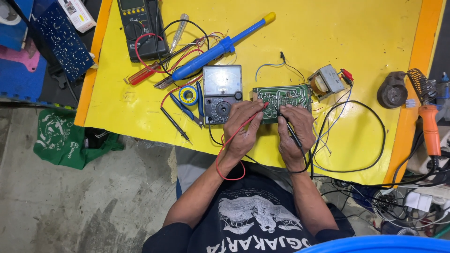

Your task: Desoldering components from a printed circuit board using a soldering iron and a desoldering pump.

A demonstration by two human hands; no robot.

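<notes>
A green circuit board (pixel 283 96) lies on the yellow table (pixel 356 42), solder side up. My left hand (pixel 242 130) holds a red test probe (pixel 259 112) with its tip on the board's left part. A black test probe (pixel 291 132) is gripped in my right hand (pixel 295 133), its tip on the board's lower edge. Both leads run back toward me. An analog multimeter (pixel 221 93) sits just left of the board, beside my left hand.
A small transformer (pixel 326 81) is wired to the board at right. A blue desoldering pump (pixel 220 47), digital multimeter (pixel 140 28), red screwdriver (pixel 143 74), solder roll (pixel 188 95) and blue pliers lie at left. A soldering iron (pixel 429 129) and stand sit on the orange edge.
</notes>
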